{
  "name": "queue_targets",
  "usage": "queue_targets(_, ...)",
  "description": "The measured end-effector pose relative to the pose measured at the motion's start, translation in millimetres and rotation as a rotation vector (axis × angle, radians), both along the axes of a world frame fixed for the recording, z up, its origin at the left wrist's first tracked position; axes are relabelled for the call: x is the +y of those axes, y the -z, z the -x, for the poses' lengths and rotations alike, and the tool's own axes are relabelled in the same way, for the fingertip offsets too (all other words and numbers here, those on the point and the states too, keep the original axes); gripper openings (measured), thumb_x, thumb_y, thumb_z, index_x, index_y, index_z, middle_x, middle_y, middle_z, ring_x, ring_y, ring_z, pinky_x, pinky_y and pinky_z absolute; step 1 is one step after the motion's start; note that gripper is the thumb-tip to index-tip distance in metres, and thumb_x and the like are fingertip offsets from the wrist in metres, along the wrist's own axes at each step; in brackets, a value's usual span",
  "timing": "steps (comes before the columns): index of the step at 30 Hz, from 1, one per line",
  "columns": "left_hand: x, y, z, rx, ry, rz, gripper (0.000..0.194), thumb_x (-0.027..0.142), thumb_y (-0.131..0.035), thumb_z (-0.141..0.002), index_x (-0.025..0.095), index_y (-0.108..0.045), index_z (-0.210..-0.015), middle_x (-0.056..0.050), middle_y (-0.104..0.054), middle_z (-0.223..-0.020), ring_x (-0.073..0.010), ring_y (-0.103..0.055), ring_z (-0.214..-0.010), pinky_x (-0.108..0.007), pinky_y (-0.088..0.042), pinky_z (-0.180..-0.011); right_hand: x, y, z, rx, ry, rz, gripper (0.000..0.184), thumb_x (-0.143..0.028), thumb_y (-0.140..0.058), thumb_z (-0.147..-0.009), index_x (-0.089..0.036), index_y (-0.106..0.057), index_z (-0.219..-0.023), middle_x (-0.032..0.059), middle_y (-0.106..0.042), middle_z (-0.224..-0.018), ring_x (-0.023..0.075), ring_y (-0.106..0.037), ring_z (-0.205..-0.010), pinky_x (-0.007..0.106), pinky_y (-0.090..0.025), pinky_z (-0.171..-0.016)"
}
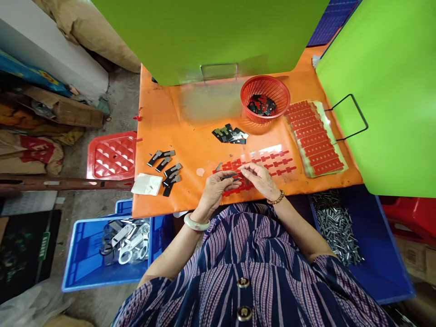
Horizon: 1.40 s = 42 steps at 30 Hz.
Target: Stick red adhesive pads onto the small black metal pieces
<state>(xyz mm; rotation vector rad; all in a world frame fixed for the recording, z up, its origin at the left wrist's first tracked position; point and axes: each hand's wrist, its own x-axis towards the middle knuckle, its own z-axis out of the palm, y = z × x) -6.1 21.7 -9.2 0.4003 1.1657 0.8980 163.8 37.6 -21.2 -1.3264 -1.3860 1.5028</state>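
Note:
My left hand is closed on a small black and silver metal piece, held just above the orange table. My right hand pinches at the same piece from the right, fingers pressed together. Both hands hover over a clear sheet of red adhesive stickers. Finished black and silver pieces lie in a loose row to the left. A small pile of black pieces lies further back.
A red basket with black pieces stands at the back. A stack of red sticker sheets lies to the right. Green panels wall the back and right. Blue bins hold metal clips and small metal parts. A red stool stands to the left.

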Motion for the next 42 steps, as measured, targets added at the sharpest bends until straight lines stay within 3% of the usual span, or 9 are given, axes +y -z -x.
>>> queue_targets(6, -1, -0.2, -2, 0.034, 0.011, -0.04, 0.018, 0.008, -0.069, -0.072, 0.009, -0.066, -0.09, -0.005, -0.073, -0.069, -0.0148, -0.072, -0.061, -0.022, -0.059, -0.063, 1, -0.6, 3, 0.062, -0.009, 0.089, 0.022, -0.04, -0.066, -0.08, -0.019, -0.062, -0.079, -0.0025, -0.059, -0.065, 0.0102, -0.053, -0.055, 0.025, -0.045, -0.053)
queue_targets(12, -2, 7.7, -2, 0.143, 0.025, -0.164, 0.023, 0.019, -0.078, -0.065, 0.011, -0.064, -0.081, 0.0, -0.066, -0.053, -0.0104, -0.062, -0.046, -0.019, -0.052, -0.05, 1, -1.8, 5, 0.038, -0.025, 0.134, 0.022, -0.041, -0.066, -0.078, -0.019, -0.06, -0.076, -0.0031, -0.057, -0.064, 0.0099, -0.053, -0.052, 0.025, -0.045, -0.052)
queue_targets(19, -2, 8.7, -1, 0.105, 0.078, -0.196, 0.022, 0.018, -0.072, -0.066, 0.013, -0.061, -0.084, 0.002, -0.064, -0.05, -0.0093, -0.057, -0.041, -0.018, -0.046, -0.045, 7, -1.6, 3, 0.02, -0.15, 0.192, 0.023, -0.039, -0.07, -0.075, -0.019, -0.06, -0.076, -0.0033, -0.06, -0.06, 0.0099, -0.054, -0.05, 0.024, -0.043, -0.049)
queue_targets(24, -2, 15.3, 0, 0.037, 0.051, -0.166, 0.033, 0.021, -0.074, -0.069, 0.014, -0.059, -0.097, 0.002, -0.066, -0.057, -0.0134, -0.067, -0.053, -0.022, -0.053, -0.054, 23, -5.7, -6, -0.023, -0.204, 0.229, 0.019, -0.034, -0.072, -0.072, -0.017, -0.062, -0.07, -0.003, -0.06, -0.057, 0.0095, -0.056, -0.047, 0.022, -0.043, -0.047)
queue_targets(27, -3, 24.5, 1, 0.066, -0.017, -0.15, 0.037, 0.023, -0.075, -0.072, 0.014, -0.056, -0.102, -0.001, -0.07, -0.068, -0.0135, -0.069, -0.059, -0.023, -0.055, -0.058, 48, -13.2, -17, 0.01, -0.075, 0.159, 0.019, -0.032, -0.075, -0.068, -0.017, -0.063, -0.068, -0.0028, -0.061, -0.058, 0.0077, -0.054, -0.045, 0.021, -0.044, -0.046)
queue_targets(31, -7, 38.3, 3, 0.11, -0.055, -0.112, 0.031, 0.02, -0.076, -0.073, 0.013, -0.058, -0.098, -0.003, -0.072, -0.074, -0.0121, -0.069, -0.063, -0.022, -0.055, -0.061, 95, -26.0, -30, 0.317, 0.309, -0.044, 0.026, -0.035, -0.077, -0.068, -0.021, -0.059, -0.08, -0.0042, -0.064, -0.067, 0.0066, -0.056, -0.052, 0.02, -0.048, -0.052)
queue_targets(34, -10, 44.7, 3, 0.101, -0.071, -0.109, 0.026, 0.018, -0.075, -0.074, 0.013, -0.059, -0.094, -0.004, -0.072, -0.076, -0.0123, -0.071, -0.065, -0.022, -0.056, -0.062, 118, -21.9, -26, 0.407, 0.443, -0.052, 0.033, -0.043, -0.074, -0.072, -0.024, -0.051, -0.088, -0.0039, -0.067, -0.075, 0.0073, -0.058, -0.055, 0.021, -0.051, -0.056)
queue_targets(38, -10, 47.6, 4, 0.08, -0.085, -0.114, 0.021, 0.017, -0.073, -0.077, 0.012, -0.059, -0.092, -0.004, -0.072, -0.076, -0.0123, -0.071, -0.066, -0.021, -0.056, -0.063, 126, 6.2, -4, 0.043, 0.345, -0.057, 0.034, -0.036, -0.066, -0.077, -0.024, -0.046, -0.102, -0.0033, -0.065, -0.077, 0.0106, -0.059, -0.057, 0.025, -0.052, -0.058)
queue_targets(42, -10, 47.8, 4, 0.078, -0.095, -0.115, 0.019, 0.014, -0.072, -0.077, 0.012, -0.059, -0.091, -0.004, -0.072, -0.075, -0.0123, -0.072, -0.066, -0.022, -0.057, -0.063, 133, 29.7, 13, -0.545, 0.111, -0.299, 0.012, -0.021, -0.053, -0.079, -0.019, -0.055, -0.091, 0.0036, -0.061, -0.087, 0.0169, -0.06, -0.079, 0.033, -0.051, -0.078)
